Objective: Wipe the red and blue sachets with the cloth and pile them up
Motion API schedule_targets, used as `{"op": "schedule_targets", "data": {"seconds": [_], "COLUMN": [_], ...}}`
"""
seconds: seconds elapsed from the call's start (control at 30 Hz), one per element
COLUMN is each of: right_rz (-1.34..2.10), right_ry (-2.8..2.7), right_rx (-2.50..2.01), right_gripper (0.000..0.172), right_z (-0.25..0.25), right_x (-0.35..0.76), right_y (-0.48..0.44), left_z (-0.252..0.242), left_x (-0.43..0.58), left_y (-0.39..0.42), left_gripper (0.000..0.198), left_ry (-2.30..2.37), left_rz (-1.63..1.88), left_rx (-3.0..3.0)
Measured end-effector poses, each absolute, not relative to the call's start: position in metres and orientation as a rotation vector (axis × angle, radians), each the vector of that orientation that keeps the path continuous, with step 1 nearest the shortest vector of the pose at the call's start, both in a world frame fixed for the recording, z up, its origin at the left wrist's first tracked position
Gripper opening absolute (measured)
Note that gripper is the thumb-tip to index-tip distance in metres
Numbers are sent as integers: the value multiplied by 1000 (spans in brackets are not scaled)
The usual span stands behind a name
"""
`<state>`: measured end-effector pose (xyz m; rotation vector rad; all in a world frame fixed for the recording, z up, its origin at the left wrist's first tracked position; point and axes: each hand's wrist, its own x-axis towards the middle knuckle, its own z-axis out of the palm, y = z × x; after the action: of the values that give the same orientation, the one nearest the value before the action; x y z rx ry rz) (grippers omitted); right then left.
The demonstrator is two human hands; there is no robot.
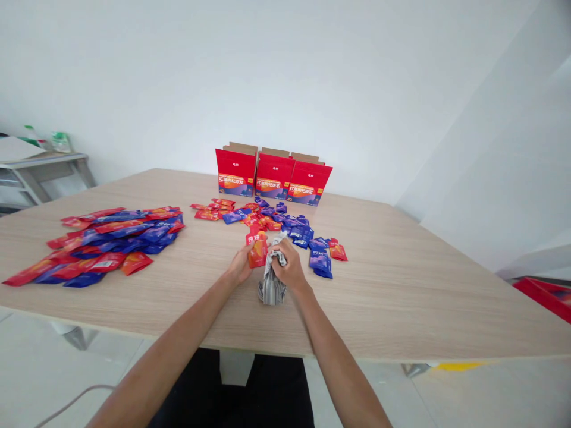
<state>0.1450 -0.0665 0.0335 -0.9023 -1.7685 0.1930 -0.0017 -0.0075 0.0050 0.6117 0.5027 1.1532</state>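
Observation:
My left hand (241,265) is closed on a red pouch (257,249) with an orange print, held upright above the table. Close beside it, my right hand (289,265) grips a grey-and-white striped cloth (272,288), whose lower end hangs toward the tabletop. The cloth's upper part is bunched next to the pouch; I cannot tell whether they touch. Just beyond my hands lie loose red pouches (209,212) and blue pouches (300,229). A blue pouch (320,261) and a red pouch (338,249) lie to the right of my right hand.
Three open red boxes (273,178) stand at the back of the wooden table (401,285). Overlapping rows of red and blue pouches (120,238) cover part of the left side. A side desk (40,160) stands far left, and a red object (546,297) is at the right edge.

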Motion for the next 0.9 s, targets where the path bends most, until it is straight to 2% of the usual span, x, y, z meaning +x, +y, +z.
{"op": "schedule_targets", "data": {"seconds": [0.2, 0.47, 0.63, 0.77, 0.9], "right_rz": [333, 132, 250, 428, 379], "right_ry": [-2060, -1650, -1862, -2166, -2102], "right_rx": [-958, -1164, -1067, -953, -1004], "right_gripper": [21, 12, 15, 20, 20], "right_z": [20, 24, 21, 15, 17], "right_x": [136, 143, 140, 131, 130], "right_y": [-63, -60, -60, -62, -62], "left_z": [-1, -8, -4, 2, 3], "left_x": [2, 17, 15, 6, 5], "left_y": [-13, -28, -25, -17, -18], "left_gripper": [28, 33, 32, 40, 40], "left_ry": [504, 487, 539, 578, 567], "left_rz": [986, 779, 896, 1007, 978], "left_rx": [641, 719, 664, 607, 608]}}
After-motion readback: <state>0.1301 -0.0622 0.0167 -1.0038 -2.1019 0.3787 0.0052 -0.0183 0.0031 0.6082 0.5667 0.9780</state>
